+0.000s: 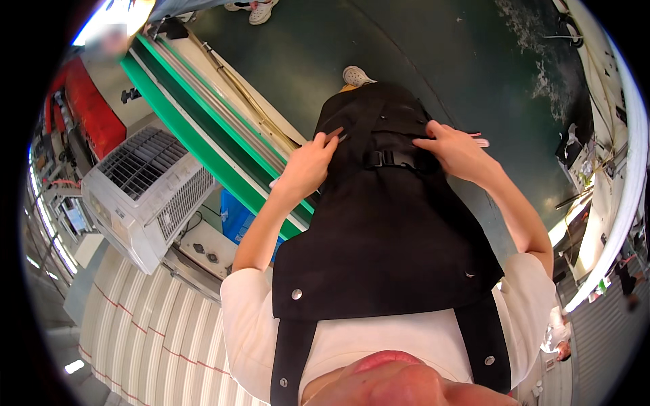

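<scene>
A black apron [386,243] with a pocketed lower part hangs down my front. Across its middle runs a waist strap with a black plastic buckle [382,159]. My left hand [308,166] is closed at the apron's left side, pinching a small thin tool [334,134] with a brown part and a silvery tip; its kind is too small to tell. At the opposite side, my right hand [457,150] grips the apron's edge near the buckle, thumb and forefinger on the cloth. Thin reddish and pale pink ends [481,142] stick out beyond that hand; what they belong to is hidden.
To my left stands a long bench or conveyor with green edges [179,128]. Beside it are a grey slatted machine housing [145,183], a blue bin [235,215] and a red object [91,105]. A white clog [355,75] shows on the dark green floor [406,40].
</scene>
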Motion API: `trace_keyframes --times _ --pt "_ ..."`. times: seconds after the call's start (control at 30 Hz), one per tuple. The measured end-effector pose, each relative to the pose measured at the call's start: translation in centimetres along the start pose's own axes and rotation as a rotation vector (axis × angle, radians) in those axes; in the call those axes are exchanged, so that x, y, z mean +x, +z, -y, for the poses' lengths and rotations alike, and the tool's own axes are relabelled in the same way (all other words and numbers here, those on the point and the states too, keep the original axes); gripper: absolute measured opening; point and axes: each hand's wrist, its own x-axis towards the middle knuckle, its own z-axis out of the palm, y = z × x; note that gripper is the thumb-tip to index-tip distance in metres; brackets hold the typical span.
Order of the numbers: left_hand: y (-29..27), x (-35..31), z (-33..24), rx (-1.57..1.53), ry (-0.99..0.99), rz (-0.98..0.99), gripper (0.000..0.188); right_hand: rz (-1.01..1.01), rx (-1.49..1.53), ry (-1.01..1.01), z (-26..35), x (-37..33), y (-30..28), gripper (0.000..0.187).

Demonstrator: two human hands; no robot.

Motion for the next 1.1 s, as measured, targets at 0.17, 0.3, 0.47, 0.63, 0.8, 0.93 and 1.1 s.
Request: trace_keyframes --times 0.17,0.3,0.47,0.63,0.8,0.93,1.1 --pt "-4.3 -1.8 2.3 -0.354 0.003 0.019 0.027 0.159 -0.178 0.274 -2.1 -1.9 -5.1 0.029" --pt "-5.5 0.9 2.3 -0.807 -0.031 -0.271 0.028 -0.038 0.071 0.290 -2.6 2.0 -3.3 0.023" --pt "-6.2 2.3 -0.7 -1.501 0.051 -0.323 0.029 0.084 0.130 0.174 -0.7 6.0 -1.2 0.014" --pt "-7.4 3.0 -0.3 -1.698 0.140 -0.361 0.029 0.060 -0.109 0.344 -2.9 5.6 -3.6 0.013" --pt "-8.5 6.3 -1.3 -1.497 0.176 -0.311 0.032 -0.114 -0.155 0.457 -2.1 6.6 -6.2 0.017" --pt "-3.4 9.8 3.5 -1.190 0.000 -0.168 0.011 -0.031 -0.125 0.402 0.2 11.2 -4.4 0.019" --pt "-1.6 10.2 4.1 -0.445 0.017 -0.149 0.014 -0.304 -0.018 0.456 -0.8 9.5 0.5 0.017"
